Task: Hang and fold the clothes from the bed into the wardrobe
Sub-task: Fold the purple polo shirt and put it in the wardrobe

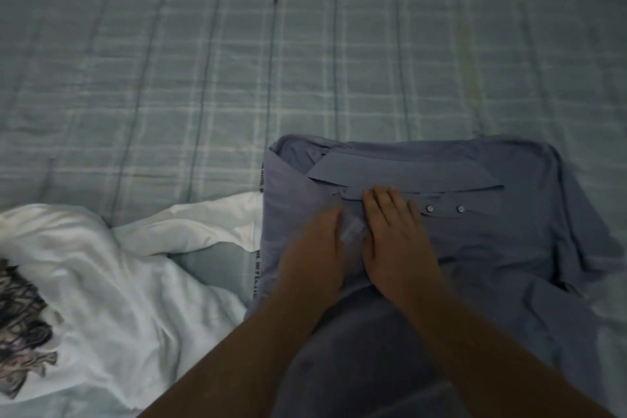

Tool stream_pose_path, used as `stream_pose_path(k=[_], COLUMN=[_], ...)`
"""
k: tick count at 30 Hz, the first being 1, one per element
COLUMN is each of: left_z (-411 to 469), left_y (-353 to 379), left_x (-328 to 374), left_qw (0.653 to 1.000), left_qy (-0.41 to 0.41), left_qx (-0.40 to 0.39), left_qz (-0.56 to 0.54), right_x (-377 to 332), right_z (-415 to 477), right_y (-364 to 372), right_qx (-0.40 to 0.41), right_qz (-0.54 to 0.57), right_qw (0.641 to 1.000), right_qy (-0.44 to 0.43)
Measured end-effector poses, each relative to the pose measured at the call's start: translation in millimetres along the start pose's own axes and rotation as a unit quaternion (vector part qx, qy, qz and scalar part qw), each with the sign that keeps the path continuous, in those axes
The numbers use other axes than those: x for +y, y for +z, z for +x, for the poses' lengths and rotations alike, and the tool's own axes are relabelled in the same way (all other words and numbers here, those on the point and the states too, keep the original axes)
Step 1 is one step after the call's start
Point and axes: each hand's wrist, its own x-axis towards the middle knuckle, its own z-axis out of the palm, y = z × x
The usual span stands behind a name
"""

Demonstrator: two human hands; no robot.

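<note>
A blue collared shirt (492, 241) lies partly folded on the bed, collar toward the far side, two buttons showing on its placket. My right hand (393, 231) rests flat on the shirt just below the collar, fingers straight. My left hand (315, 244) lies beside it on the shirt's left half, blurred by motion, fingers seemingly flat on the cloth. A white T-shirt (118, 282) with a dark print lies crumpled to the left, one part tucked under the blue shirt's edge.
The bed (237, 61) is covered by a pale green checked sheet that stretches away beyond the clothes. No wardrobe or hanger shows in this view.
</note>
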Motion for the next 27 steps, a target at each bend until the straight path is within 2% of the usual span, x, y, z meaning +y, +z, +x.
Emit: stream_pose_path(k=[2, 3, 8, 13, 19, 27], left_z=[-5, -7, -34, -50, -50, -28], left_y=[-6, -7, 16, 41, 40, 79], left_x=[-18, -26, -52, -54, -27, 73], left_qw=[0.988, 0.980, 0.957, 0.959, 0.968, 0.974], left_qy=[0.083, 0.098, 0.088, 0.084, 0.067, 0.151], left_qx=[0.029, 0.035, 0.003, -0.011, 0.021, 0.045], left_qz=[0.124, 0.168, 0.277, 0.269, 0.239, 0.161], right_x=[-9, -13, -12, -9, -3, 96], right_z=[0, -1, -6, -2, -17, -69], right_y=[-2, -1, 11, 14, -14, -53], right_qx=[0.000, -0.002, -0.029, -0.037, -0.023, 0.065], right_qz=[-0.004, -0.009, -0.074, -0.089, -0.059, 0.036], right_qw=[1.000, 1.000, 0.996, 0.995, 0.998, 0.993], right_qy=[-0.010, -0.017, -0.050, -0.032, -0.018, 0.093])
